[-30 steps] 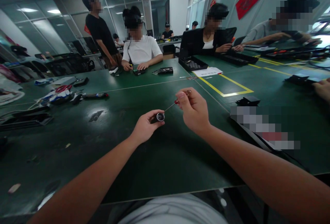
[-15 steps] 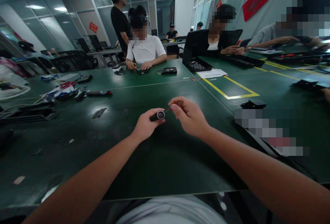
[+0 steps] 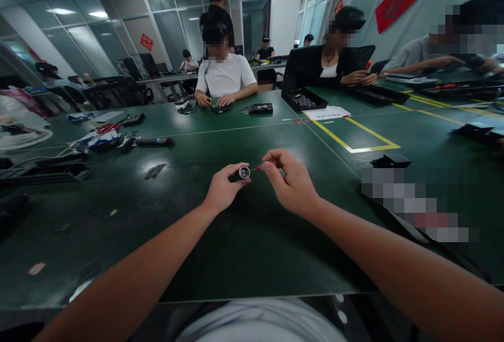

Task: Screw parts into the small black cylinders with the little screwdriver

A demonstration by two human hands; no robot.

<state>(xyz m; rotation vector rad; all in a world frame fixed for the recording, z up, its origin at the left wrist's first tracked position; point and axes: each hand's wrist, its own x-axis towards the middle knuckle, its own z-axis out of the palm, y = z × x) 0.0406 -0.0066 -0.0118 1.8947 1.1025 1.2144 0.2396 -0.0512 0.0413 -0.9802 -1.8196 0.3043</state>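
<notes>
Green work matting covers the shared table (image 3: pixel 252 237), where other people sit at work on the far side. A small black cylindrical part (image 3: pixel 242 173) is pinched by the left hand (image 3: pixel 222 190) above the table, its round end turned toward the right hand (image 3: pixel 290 184), whose fingers are closed on a thin red-handled tool (image 3: pixel 260 167) so that the tip meets that end.

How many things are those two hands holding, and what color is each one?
Black: 1, the small round part in the left hand.
Red: 1, the thin tool with a red grip in the right hand.
Total: 2
</notes>
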